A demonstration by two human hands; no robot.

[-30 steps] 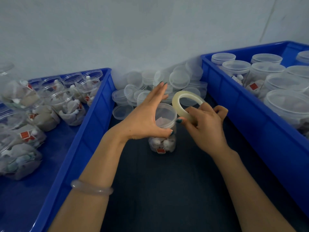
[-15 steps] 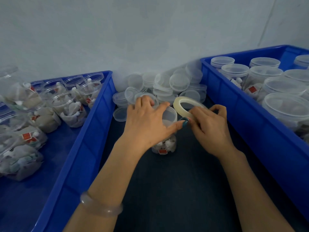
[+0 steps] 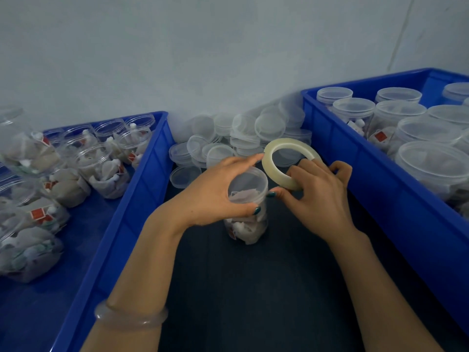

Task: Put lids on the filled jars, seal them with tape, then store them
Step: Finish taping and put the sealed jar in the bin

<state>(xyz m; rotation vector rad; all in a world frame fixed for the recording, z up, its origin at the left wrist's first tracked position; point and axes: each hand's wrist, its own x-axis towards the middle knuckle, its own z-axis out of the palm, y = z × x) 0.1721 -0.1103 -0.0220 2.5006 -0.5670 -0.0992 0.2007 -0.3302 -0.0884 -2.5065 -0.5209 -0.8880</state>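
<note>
Left hand (image 3: 215,196) curled round lidded top of jar (image 3: 250,224), thumb in front, fingers behind; jar upright mid-table (image 3: 253,288); right hand (image 3: 319,201) at jar's 3 o'clock, gripping tape roll (image 3: 267,162), fingers through ring, thumb tip at lid rim; loose lids (image 3: 243,133) at 12; left bin (image 3: 142,179) at 9, right bin (image 3: 380,207) at 3.

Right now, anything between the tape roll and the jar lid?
No obstacle visible. The right hand holds the tape roll beside the lid of the jar, with only its own thumb tip between them. The left hand grips the lid from the opposite side.
</note>
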